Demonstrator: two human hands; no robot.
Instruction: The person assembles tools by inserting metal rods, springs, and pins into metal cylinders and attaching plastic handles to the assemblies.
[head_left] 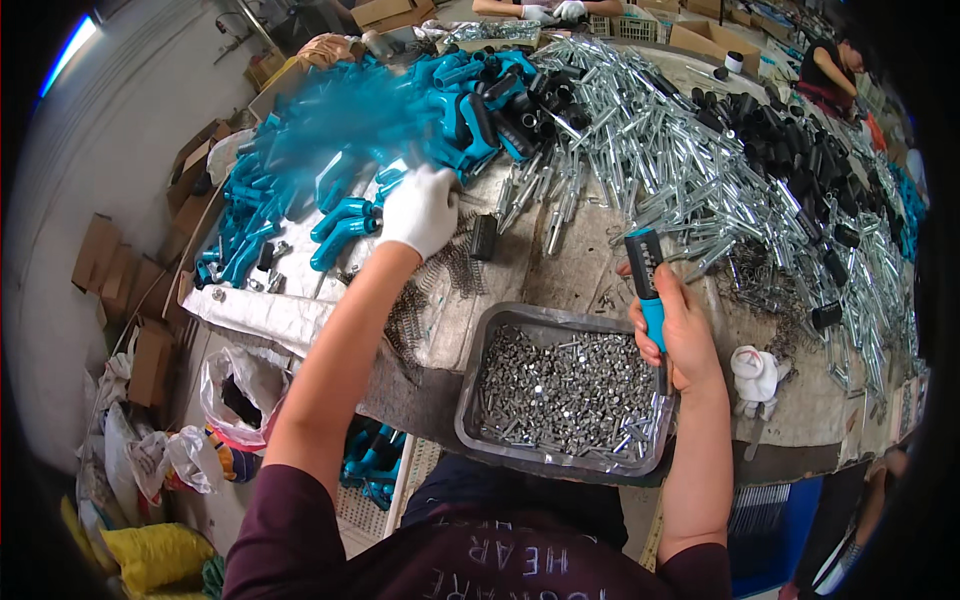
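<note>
My left hand [422,212], in a white glove, is at the near edge of a heap of teal curved handles [345,228]. Its fingers are curled in, and whatever they hold, if anything, is hidden. Beside it lie a black sleeve [483,238] and loose coil springs [462,262]. My bare right hand [682,330] is wrapped round a black-and-teal handle [645,270], held upright over the right rim of a black tray [468,400]. Small metal pins [570,390] fill the tray.
Shiny metal rods [640,130] heap across the back and right, with black sleeves [790,140] among them. A white glove [757,378] lies at the right by the table edge. Cardboard boxes [110,265] and bags [240,395] stand at the left. Other people [835,75] sit beyond the table.
</note>
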